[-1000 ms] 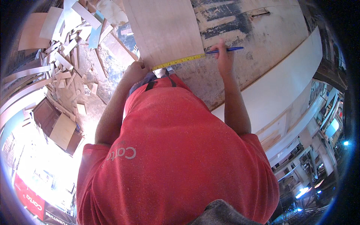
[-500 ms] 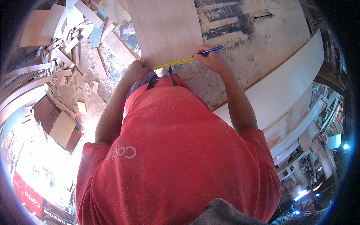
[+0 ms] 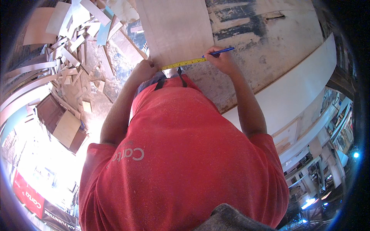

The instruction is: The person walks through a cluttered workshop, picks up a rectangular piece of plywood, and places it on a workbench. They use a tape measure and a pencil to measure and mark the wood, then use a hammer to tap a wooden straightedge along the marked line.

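A yellow tape measure (image 3: 181,63) is stretched along the near edge of a long pale wooden board (image 3: 177,30). At the board's left corner my left hand (image 3: 146,71) is closed on one end of the tape; its fingertips are partly hidden. My right hand (image 3: 220,61) is closed at the board's right corner, with a blue pen (image 3: 224,50) between the fingers, pointing out to the right. The tape's other end meets this hand, and whether the fingers also pinch it is hard to see.
The board lies on a worn, stained work surface (image 3: 269,54). Wood offcuts (image 3: 71,57) are heaped to the left, near a brown box-like piece with a light panel (image 3: 66,129). A long white sheet (image 3: 293,96) runs along the right side.
The whole view has shifted a little, so board and hands appear slightly farther right. Both hands keep their places at the board's edge, with the tape still stretched between them.
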